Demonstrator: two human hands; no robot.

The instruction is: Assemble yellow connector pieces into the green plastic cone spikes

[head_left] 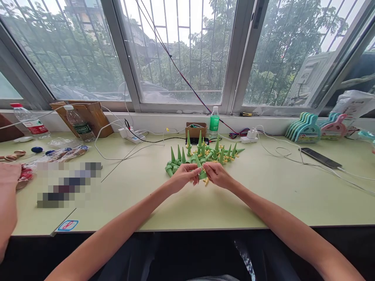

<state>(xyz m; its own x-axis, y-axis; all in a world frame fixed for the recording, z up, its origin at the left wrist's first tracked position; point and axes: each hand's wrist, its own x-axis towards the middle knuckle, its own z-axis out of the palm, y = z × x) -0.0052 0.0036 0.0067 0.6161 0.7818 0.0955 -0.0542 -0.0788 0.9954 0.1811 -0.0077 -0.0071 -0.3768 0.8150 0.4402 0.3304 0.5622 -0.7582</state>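
Observation:
My left hand [187, 173] is closed around a green cone-shaped watering spike [202, 174], its point tilted up and away. Right beside it, my right hand [216, 174] is pinched at the spike's side; what is between its fingertips is too small to make out. Behind both hands spreads a pile of green watering spikes [216, 150], several standing points up, others lying over. Small yellow valve pieces [233, 157] are mixed into the pile. Another yellow valve piece [206, 182] shows just under my hands.
A co-worker's arm [7, 203] enters at the left. Behind the pile are a small cardboard box [195, 130] and a green-labelled bottle [214, 121]. A phone [320, 157], cables and pastel hangers [304, 128] lie on the right. Bottles and wrapped items stand left.

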